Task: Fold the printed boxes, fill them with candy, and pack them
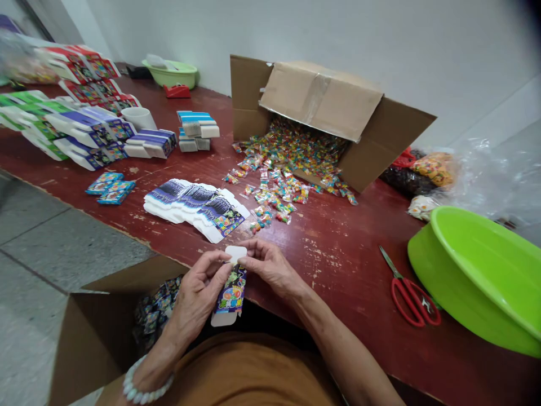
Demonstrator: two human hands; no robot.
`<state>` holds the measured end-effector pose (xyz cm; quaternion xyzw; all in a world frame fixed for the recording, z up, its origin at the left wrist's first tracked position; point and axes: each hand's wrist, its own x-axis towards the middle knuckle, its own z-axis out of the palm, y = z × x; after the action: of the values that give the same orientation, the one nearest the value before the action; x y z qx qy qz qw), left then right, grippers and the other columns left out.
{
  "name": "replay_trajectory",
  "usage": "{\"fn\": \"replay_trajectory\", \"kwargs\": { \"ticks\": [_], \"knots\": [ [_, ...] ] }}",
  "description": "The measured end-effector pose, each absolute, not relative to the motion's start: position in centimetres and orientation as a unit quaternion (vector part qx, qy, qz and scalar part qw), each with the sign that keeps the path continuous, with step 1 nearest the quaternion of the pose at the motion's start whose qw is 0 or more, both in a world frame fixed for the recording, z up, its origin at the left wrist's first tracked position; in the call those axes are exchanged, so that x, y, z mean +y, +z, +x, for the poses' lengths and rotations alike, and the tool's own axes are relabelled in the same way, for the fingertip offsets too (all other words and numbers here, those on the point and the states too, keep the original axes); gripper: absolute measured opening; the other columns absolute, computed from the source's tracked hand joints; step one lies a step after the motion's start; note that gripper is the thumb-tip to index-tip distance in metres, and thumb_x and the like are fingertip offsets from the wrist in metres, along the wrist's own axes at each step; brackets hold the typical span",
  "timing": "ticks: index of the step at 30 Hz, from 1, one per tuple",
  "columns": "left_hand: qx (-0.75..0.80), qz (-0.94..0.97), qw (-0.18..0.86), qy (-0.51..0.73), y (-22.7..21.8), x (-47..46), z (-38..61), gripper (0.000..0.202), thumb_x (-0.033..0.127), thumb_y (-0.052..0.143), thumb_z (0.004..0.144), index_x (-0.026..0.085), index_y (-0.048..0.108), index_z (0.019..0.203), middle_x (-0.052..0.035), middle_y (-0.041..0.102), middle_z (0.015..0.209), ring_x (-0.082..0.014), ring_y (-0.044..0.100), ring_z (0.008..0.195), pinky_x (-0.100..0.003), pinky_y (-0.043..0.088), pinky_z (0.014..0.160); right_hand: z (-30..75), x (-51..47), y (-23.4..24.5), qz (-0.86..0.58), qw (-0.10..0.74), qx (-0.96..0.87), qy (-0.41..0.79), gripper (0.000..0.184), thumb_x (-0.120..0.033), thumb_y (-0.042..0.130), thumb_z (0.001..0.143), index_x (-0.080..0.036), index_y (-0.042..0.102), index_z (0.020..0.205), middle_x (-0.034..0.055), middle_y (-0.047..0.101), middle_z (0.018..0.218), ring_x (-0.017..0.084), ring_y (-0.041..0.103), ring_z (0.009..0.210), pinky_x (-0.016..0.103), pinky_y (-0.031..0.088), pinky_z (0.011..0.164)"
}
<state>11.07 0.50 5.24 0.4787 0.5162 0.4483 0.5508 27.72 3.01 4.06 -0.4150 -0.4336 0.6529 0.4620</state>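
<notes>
A small purple candy box with white end flaps is held between both hands over the table's front edge. My left hand pinches its upper left side with thumb and fingers. On the other side, my right hand has its thumb and fingertips at the top flap. The lower flap hangs unfolded. Just beyond the hands lies a fanned stack of flat purple boxes. Wrapped colourful candies are scattered behind it, spilling from a cardboard carton lying on its side.
Red-handled scissors and a green basin are at right. Bundled boxes and two blue packets sit at left. An open carton holding many small packs stands below the table edge, near my left forearm.
</notes>
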Motion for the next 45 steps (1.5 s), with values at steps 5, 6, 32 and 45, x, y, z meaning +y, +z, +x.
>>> {"fn": "replay_trajectory", "kwargs": {
  "ticks": [5, 6, 32, 45],
  "knots": [
    [0.482, 0.335, 0.684, 0.432, 5.6, 0.1, 11.7, 0.065, 0.053, 0.081, 0.074, 0.024, 0.051, 0.123, -0.0020, 0.076, 0.086, -0.0188, 0.071, 0.066, -0.027, 0.056, 0.057, 27.8, 2.3, 3.7, -0.439, 0.509, -0.529, 0.518, 0.016, -0.036, 0.071, 0.084, -0.021, 0.070, 0.083, 0.0014, 0.069, 0.082, 0.015, 0.061, 0.075, 0.028, 0.047, 0.071],
    [0.469, 0.314, 0.720, 0.404, 5.6, 0.0, 11.8, 0.059, 0.057, 0.076, 0.077, 0.021, 0.056, 0.118, -0.0043, 0.075, 0.085, -0.0194, 0.071, 0.064, -0.027, 0.056, 0.055, 27.8, 2.1, 3.7, -0.445, 0.506, -0.552, 0.491, 0.015, -0.036, 0.069, 0.086, -0.022, 0.071, 0.085, 0.0015, 0.069, 0.083, 0.016, 0.062, 0.077, 0.028, 0.048, 0.072],
    [0.487, 0.372, 0.690, 0.385, 3.9, 0.4, 12.2, 0.073, 0.070, 0.054, 0.087, 0.023, 0.048, 0.143, 0.0005, 0.068, 0.066, -0.0141, 0.060, 0.043, -0.022, 0.048, 0.040, 29.1, 3.0, 5.8, -0.397, 0.352, -0.728, 0.435, 0.014, -0.019, 0.060, 0.090, -0.022, 0.073, 0.092, 0.0041, 0.072, 0.102, 0.017, 0.066, 0.091, 0.033, 0.051, 0.085],
    [0.565, 0.363, 0.664, 0.330, 1.2, -3.3, 6.0, 0.042, 0.037, 0.091, 0.057, 0.022, 0.071, 0.092, -0.0007, 0.070, 0.078, -0.0195, 0.065, 0.073, -0.026, 0.054, 0.068, 31.9, 10.7, 2.1, -0.601, 0.172, -0.771, 0.119, 0.030, -0.039, 0.063, 0.095, -0.022, 0.069, 0.118, 0.0100, 0.061, 0.130, 0.029, 0.050, 0.115, 0.043, 0.041, 0.098]
  ]
}}
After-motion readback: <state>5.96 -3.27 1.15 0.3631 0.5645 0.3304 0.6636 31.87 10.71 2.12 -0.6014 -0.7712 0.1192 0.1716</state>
